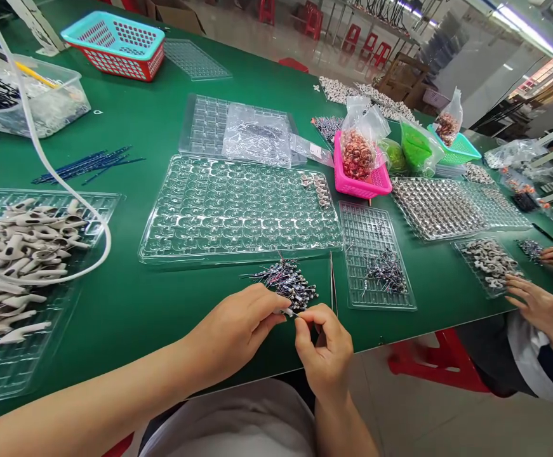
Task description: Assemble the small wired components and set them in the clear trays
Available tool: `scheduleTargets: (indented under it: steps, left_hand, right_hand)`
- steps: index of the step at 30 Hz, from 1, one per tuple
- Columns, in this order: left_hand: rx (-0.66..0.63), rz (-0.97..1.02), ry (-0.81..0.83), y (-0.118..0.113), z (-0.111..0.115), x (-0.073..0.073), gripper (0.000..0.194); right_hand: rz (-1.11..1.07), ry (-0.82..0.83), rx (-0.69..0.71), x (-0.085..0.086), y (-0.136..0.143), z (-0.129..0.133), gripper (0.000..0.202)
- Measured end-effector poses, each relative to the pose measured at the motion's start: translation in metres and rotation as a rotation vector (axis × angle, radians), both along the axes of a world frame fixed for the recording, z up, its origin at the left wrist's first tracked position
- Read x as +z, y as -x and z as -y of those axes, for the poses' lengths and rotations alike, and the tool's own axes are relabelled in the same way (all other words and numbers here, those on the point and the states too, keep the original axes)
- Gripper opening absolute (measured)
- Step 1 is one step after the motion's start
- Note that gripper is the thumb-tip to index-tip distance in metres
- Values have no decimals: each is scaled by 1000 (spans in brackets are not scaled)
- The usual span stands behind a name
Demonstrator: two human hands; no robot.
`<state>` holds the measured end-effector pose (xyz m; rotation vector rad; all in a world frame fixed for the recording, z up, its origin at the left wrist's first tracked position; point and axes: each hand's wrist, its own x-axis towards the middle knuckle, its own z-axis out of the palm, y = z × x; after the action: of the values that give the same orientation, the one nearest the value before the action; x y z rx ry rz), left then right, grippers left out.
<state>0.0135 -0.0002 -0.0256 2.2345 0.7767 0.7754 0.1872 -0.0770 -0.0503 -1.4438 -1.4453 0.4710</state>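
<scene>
My left hand [242,320] pinches a small white plastic part [288,311] near the table's front edge. Close against it, my right hand [326,346] has thumb and forefinger closed on a thin dark piece [297,315], too small to make out fully. Just beyond my fingers lies a heap of small wired components [291,284]. Tweezers [333,279] rest to the right of that heap. Behind it, a large clear blister tray [228,219] has several small white parts [318,189] in its far right corner pockets.
At left, whitish plastic shells [23,247] fill another tray, with a white cable [107,244] arching over it. A smaller tray [357,254] with wired components and a pink basket [362,185] stand to the right. A co-worker's hands [538,304] work at far right.
</scene>
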Motion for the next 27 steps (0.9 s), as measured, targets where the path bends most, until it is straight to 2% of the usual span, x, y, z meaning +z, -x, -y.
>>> scheduleTargets:
  steps: [9,16,24,27]
  left_hand:
    - [-5,-23,-8,1,-1,1,17]
    - [-12,-21,-71,-1,-2,1,17]
    - [-31,-21,-63,-1,0,-1,17]
    - [-27,-16,-45,-1,1,-1,17]
  right_hand:
    - [-38,17,11,-2,-1,2,11]
    - [-25,23,27,0,0,0,10]
    - [15,27,35,2,-1,-1,8]
    - [19,-12,58,3,-1,0,14]
